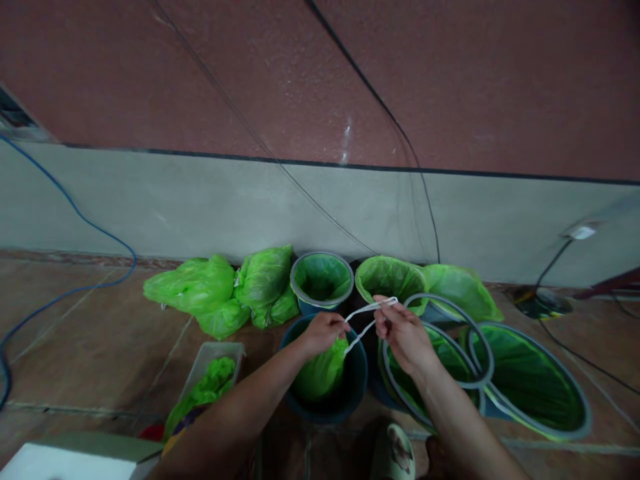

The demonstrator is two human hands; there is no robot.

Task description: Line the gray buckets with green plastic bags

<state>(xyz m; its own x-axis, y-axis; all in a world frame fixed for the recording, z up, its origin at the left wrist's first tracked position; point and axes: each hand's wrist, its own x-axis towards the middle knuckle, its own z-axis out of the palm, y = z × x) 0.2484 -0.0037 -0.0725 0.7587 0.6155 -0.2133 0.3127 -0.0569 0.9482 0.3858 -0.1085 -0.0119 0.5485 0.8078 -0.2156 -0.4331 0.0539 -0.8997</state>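
My left hand point(324, 333) is closed on the gathered top of a light green drawstring bag point(320, 375). The bag hangs down inside a dark blue bucket point(364, 383) standing on the floor. A white drawstring point(361, 311) stretches from the bag's neck and my left hand across to the right. There my right hand point(400, 333) pinches the looped end of that drawstring between thumb and fingers, a little higher than the bucket's rim. The string's two strands are spread apart between the hands. The bag's far side and contents are hidden.
Several full green bags point(195, 287) lie by the wall. A green-lined bin point(323, 257) stands behind the bucket, and more green-lined bins point(585, 407) with a loose grey ring point(489, 353) are at right. A tub point(239, 353) and white box point(75, 460) sit at left.
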